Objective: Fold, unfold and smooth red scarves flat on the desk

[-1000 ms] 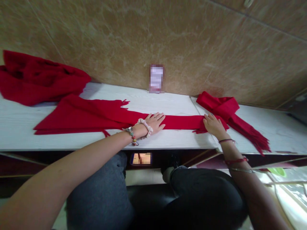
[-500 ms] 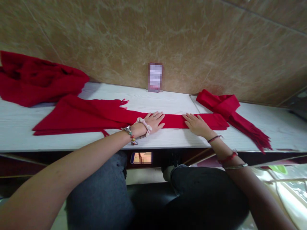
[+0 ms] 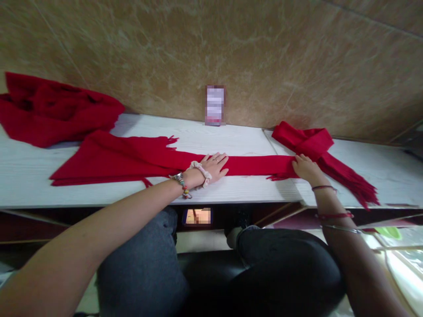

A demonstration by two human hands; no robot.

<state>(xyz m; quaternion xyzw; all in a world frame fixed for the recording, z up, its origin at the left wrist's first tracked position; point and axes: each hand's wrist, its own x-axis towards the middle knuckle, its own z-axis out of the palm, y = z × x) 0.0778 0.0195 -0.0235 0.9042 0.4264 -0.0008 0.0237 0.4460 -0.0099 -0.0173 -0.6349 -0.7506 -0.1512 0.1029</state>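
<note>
A red scarf (image 3: 257, 165) lies along the white surface, its right part folded into a narrow flat strip and its left part spread wider. My left hand (image 3: 214, 167) rests flat on the strip, fingers spread. At the strip's right end, my right hand (image 3: 306, 169) has its fingers bent and closed on the cloth; the fingertips are partly hidden. A little fringe sticks out under the strip's near edge, left of that hand. Just beyond my right hand lies another red scarf (image 3: 346, 178), looped over itself with a fringed end.
A bunched red cloth (image 3: 62, 112) sits at the far left of the white counter (image 3: 231, 191). A phone (image 3: 214, 105) leans against the marbled wall (image 3: 165, 57) at the back. Below the counter edge, another phone (image 3: 197, 216) shows a lit screen.
My right hand has moved right along the strip to its end, and its fingers have gone from flat to bent. Fringe now shows beneath the strip. My left hand stays in place.
</note>
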